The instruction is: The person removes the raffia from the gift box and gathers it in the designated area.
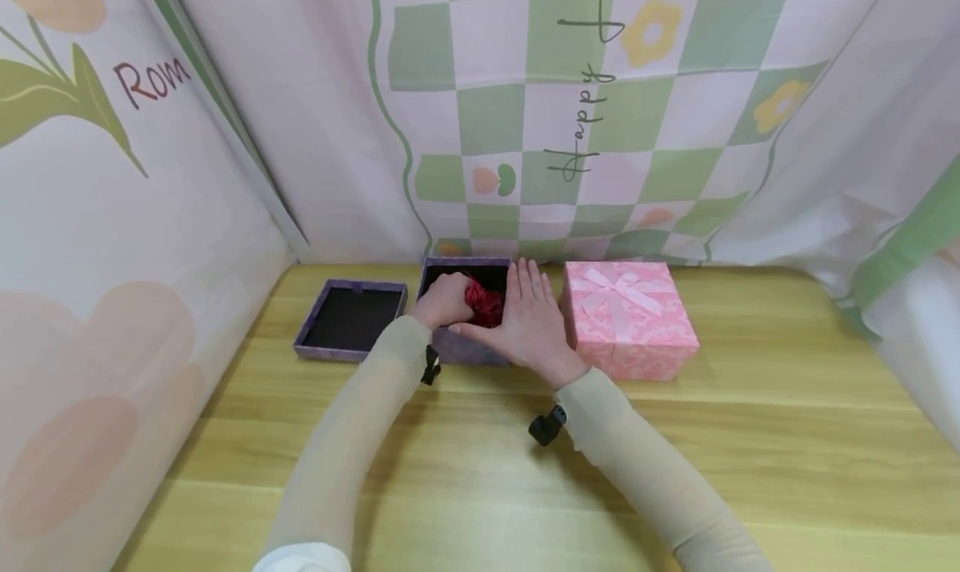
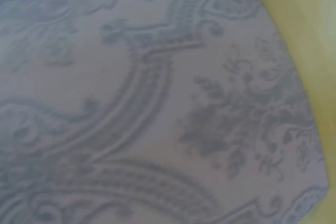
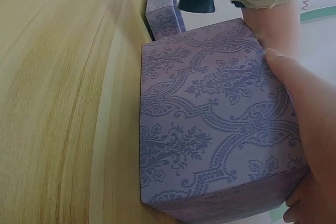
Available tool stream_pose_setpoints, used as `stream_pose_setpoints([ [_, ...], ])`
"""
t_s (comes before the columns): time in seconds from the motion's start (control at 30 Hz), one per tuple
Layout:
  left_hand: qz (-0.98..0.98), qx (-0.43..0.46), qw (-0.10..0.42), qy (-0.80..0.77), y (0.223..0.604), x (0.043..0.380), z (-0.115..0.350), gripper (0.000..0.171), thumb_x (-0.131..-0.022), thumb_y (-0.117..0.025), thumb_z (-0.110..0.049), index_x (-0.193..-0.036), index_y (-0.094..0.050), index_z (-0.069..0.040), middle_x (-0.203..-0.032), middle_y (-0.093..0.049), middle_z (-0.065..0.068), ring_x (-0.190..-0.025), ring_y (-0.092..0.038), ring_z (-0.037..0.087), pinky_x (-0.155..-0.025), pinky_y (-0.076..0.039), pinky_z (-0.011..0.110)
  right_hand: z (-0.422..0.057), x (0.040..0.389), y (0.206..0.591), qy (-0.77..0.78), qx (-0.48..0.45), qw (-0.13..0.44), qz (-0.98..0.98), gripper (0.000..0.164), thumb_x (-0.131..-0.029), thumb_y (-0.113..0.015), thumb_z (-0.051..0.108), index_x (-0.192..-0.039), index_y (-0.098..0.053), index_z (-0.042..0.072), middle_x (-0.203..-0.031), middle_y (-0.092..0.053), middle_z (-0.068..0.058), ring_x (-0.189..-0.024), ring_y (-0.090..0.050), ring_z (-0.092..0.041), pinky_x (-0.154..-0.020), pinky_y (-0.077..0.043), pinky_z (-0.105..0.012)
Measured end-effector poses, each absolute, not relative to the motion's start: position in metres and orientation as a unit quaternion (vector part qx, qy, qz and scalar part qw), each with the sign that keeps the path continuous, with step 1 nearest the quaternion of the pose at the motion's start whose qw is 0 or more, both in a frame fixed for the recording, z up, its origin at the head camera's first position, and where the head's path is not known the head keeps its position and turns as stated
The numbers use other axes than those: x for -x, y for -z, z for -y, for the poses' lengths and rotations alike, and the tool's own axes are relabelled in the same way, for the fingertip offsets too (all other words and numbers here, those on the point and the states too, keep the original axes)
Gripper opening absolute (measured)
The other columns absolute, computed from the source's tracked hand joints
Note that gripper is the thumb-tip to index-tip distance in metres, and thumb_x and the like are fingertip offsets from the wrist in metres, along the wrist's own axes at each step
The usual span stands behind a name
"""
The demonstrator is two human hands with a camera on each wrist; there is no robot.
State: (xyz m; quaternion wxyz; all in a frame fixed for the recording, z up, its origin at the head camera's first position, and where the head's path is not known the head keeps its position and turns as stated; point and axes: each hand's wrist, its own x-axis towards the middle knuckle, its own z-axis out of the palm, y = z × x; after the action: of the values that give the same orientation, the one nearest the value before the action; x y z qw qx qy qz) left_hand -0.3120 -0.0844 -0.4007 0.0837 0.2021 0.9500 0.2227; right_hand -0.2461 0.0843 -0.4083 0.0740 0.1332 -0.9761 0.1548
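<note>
My left hand (image 1: 444,300) reaches into the open purple patterned box (image 1: 468,348), its fingers curled at a dark red crumpled bundle (image 1: 484,304); the fingertips are hidden inside. My right hand (image 1: 531,322) lies with straight fingers along the box's right side, and its thumb rests over the front rim. In the right wrist view the thumb (image 3: 286,69) touches the top edge of the box (image 3: 215,108). The left wrist view is filled by the box's patterned wall (image 2: 157,103), close and blurred.
A shallow purple lid (image 1: 352,318) with a black inside lies left of the box. On the right, beside my right hand, stands a pink box (image 1: 630,322) with a ribbon bow. A printed curtain (image 1: 487,122) hangs behind the wooden table (image 1: 465,472).
</note>
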Motion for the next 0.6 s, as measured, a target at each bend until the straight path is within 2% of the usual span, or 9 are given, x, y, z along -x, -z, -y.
stream_pose_setpoints([
  [0.13,-0.948,-0.211,0.062,-0.231,0.395,0.315,0.088,0.018,-0.085,-0.069,-0.006,-0.072,-0.057,-0.010,-0.069,-0.059,0.004,-0.064,-0.053,0.021,-0.062,-0.046,0.034,-0.083,0.246,0.409,-0.154,-0.132,0.080,0.976,0.140,-0.072,-0.042,0.098,-0.160,-0.008,-0.005,-0.165,-0.012,-0.026,-0.153,-0.004,-0.035,-0.123,-0.003,-0.044],
  [0.23,-0.941,-0.230,0.027,-0.247,0.386,0.315,0.092,0.006,-0.081,-0.071,-0.005,-0.080,-0.066,-0.009,-0.079,-0.066,0.005,-0.074,-0.062,0.023,-0.071,-0.052,0.036,-0.083,0.246,0.410,-0.154,-0.133,0.083,0.976,0.139,-0.072,-0.042,0.098,-0.160,-0.010,-0.006,-0.165,-0.013,-0.026,-0.153,-0.005,-0.036,-0.123,-0.004,-0.045],
  [0.37,-0.923,-0.252,-0.008,-0.291,0.371,0.314,0.098,0.010,-0.079,-0.073,-0.002,-0.089,-0.073,-0.006,-0.089,-0.071,0.008,-0.085,-0.066,0.026,-0.082,-0.054,0.039,-0.082,0.246,0.410,-0.154,-0.134,0.086,0.975,0.139,-0.072,-0.042,0.098,-0.159,-0.013,-0.007,-0.165,-0.015,-0.027,-0.153,-0.006,-0.037,-0.123,-0.004,-0.045],
  [0.6,-0.900,-0.253,-0.026,-0.353,0.351,0.308,0.103,0.014,-0.081,-0.073,-0.001,-0.094,-0.073,-0.006,-0.090,-0.072,0.005,-0.083,-0.065,0.021,-0.081,-0.052,0.036,-0.083,0.246,0.410,-0.152,-0.134,0.082,0.976,0.139,-0.073,-0.043,0.097,-0.159,-0.014,-0.008,-0.164,-0.013,-0.028,-0.153,-0.006,-0.038,-0.123,-0.004,-0.045],
])
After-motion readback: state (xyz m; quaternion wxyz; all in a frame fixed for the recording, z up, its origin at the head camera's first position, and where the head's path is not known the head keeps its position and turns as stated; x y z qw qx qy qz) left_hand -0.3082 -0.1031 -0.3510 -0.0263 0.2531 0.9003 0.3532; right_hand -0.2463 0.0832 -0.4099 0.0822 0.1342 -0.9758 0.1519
